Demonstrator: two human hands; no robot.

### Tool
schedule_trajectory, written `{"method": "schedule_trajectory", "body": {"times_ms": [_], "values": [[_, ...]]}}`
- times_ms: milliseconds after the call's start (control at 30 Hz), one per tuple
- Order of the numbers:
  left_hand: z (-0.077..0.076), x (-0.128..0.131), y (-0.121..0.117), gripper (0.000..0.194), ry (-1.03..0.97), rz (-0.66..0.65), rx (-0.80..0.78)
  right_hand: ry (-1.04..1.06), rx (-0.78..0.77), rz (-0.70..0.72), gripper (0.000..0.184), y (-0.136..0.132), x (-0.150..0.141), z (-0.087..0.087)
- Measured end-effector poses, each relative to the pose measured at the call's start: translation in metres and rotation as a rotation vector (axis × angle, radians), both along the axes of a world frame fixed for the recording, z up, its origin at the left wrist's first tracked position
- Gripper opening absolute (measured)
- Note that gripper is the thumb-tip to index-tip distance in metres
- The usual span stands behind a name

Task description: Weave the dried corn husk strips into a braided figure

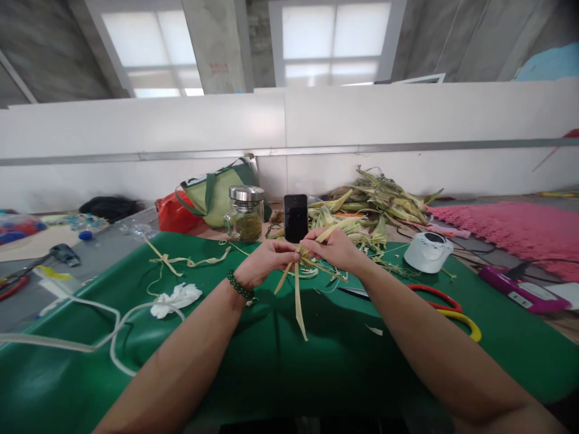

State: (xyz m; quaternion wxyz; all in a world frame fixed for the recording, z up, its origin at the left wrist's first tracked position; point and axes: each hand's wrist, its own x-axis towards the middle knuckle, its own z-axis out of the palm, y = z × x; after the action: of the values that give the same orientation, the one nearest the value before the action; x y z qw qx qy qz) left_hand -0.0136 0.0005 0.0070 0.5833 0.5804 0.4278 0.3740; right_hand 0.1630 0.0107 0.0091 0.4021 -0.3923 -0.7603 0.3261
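Note:
Strips of pale yellow-green corn husk cross between my two hands above the green mat. My left hand, with a dark green bead bracelet on its wrist, pinches the strips near the point where they cross. My right hand has thumb and fingers closed on the same husk, and one strip sticks up past its fingers. A few strip ends hang down toward the mat. The exact crossing is partly hidden by my fingertips. Just behind my hands a black smartphone stands upright.
Scissors with red and yellow handles lie under my right forearm. A heap of corn husks is at the back right, near a white device. A lidded glass jar, a crumpled tissue and a white cable are leftward.

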Motion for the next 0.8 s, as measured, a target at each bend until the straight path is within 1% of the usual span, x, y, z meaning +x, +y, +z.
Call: {"method": "schedule_trajectory", "body": {"times_ms": [100,167,267,333,433,500,667,800], "values": [[0.0007,0.0000,-0.0006,0.010,0.018,0.001,0.019,-0.040,0.030,0.015,0.022,-0.0017,-0.0002,0.0024],[0.0010,0.0001,-0.0011,0.010,0.041,-0.003,0.052,-0.071,0.090,0.031,0.023,-0.0029,-0.0010,0.0036],[0.0012,0.0002,-0.0019,0.010,0.078,0.005,0.104,-0.089,0.143,0.010,0.020,-0.0039,-0.0025,0.0033],[0.0014,0.0002,-0.0022,0.009,0.093,0.002,0.115,-0.081,0.114,-0.005,0.019,-0.0041,-0.0031,0.0020],[0.0015,-0.0003,-0.0020,0.009,0.078,-0.013,0.108,-0.053,0.048,0.025,0.019,-0.0037,-0.0032,0.0005],[0.0014,-0.0007,-0.0014,0.011,0.050,-0.018,0.082,-0.037,0.028,0.040,0.019,-0.0030,-0.0029,0.0000],[0.0010,-0.0012,-0.0004,0.019,-0.046,-0.029,-0.049,-0.033,0.053,0.039,0.019,-0.0001,-0.0019,-0.0002],[0.0022,-0.0006,-0.0013,0.022,-0.099,-0.025,-0.094,-0.043,0.079,0.042,0.019,0.0013,-0.0010,-0.0004]]}}
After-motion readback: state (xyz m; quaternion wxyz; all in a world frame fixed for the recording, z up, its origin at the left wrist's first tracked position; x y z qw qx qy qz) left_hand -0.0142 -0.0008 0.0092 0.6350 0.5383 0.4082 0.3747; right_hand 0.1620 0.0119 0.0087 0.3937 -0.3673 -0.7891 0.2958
